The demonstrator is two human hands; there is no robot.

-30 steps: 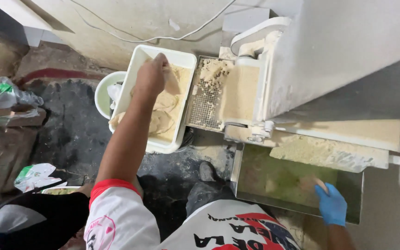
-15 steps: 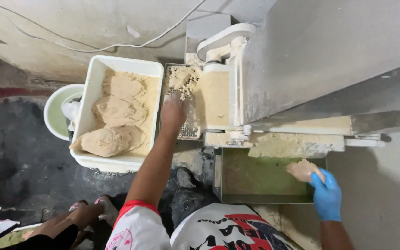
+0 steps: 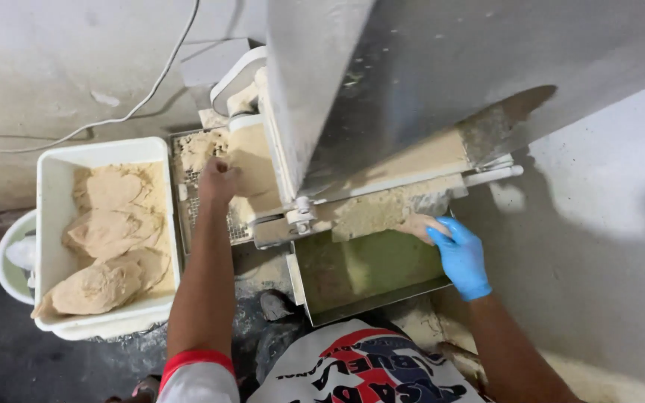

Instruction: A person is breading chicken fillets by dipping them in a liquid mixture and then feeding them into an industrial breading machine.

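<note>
Fingers of the right hand [image 3: 458, 256], sheathed in a blue glove, are curled around a small tan dough lump [image 3: 417, 224] at the machine's outlet, just above the green metal catch tray [image 3: 360, 272]. Farther off, the bare left hand [image 3: 219, 181] is pressed, fingers together, on beige dough [image 3: 251, 160] lying over the wire grate [image 3: 192, 201]; its long side runs away from the body.

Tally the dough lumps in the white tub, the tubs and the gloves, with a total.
Dough lumps in the tub: 3
White tub: 1
Blue glove: 1, on the right hand
Total: 5
</note>
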